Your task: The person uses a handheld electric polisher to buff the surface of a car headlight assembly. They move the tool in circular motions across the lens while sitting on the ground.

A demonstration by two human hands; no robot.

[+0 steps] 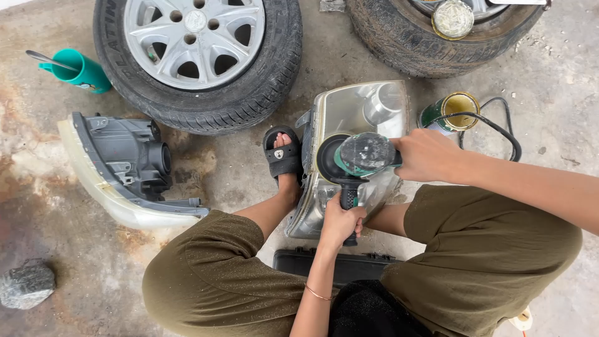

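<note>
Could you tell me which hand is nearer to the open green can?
Right. The right hand grips the polisher body just beside the green can; the left hand holds its side handle, farther away.

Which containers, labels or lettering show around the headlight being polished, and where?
Open tin: right of the headlight, round, green wall, yellowish inside.
Lidded tin: on the top-right tyre, round, pale lid.
Teal cup: top left, lying sideways, small label.
Left tyre: raised sidewall lettering.
Black case: between the knees.

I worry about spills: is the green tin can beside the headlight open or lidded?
Open. The green tin can stands upright on the concrete floor with no lid; its yellowish inside shows. How full it is, cannot tell.
</note>
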